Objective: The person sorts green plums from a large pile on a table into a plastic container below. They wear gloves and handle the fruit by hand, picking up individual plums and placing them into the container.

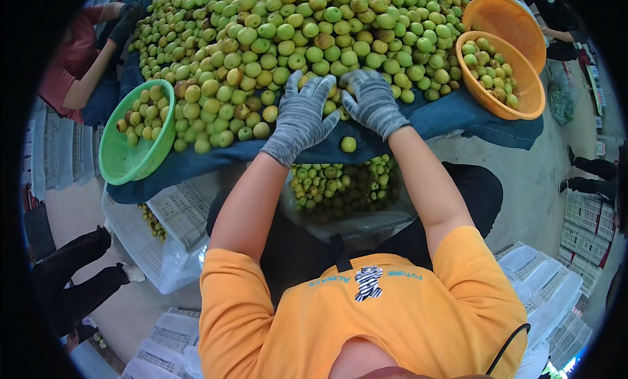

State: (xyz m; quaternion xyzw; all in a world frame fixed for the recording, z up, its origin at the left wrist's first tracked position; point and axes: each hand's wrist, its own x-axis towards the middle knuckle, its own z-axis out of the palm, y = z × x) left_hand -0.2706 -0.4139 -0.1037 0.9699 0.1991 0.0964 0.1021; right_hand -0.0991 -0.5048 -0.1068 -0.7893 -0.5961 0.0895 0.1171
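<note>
A large heap of round green-yellow fruit (pixel 299 40), some with brown patches, covers a table draped in blue cloth (pixel 441 116). At the heap's near edge lies my left hand (pixel 304 115), in a grey striped knit glove, fingers spread over the fruit. My right hand (pixel 374 100), gloved alike, is just beside it with fingers bent down onto fruit. Its fingertips are partly hidden, so I cannot tell whether it grips one. A single green fruit (pixel 348 144) sits on the cloth between my wrists. Below the table edge, more fruit (pixel 321 185) fills a plastic-lined container between my knees.
A green plastic basket (pixel 117 158) with some fruit tilts at the left. Two orange baskets stand right, the nearer one (pixel 532 102) partly filled. A co-worker's gloved hand (pixel 125 23) is at far left. White plastic crates (pixel 169 337) and other people's legs (pixel 83 261) surround me.
</note>
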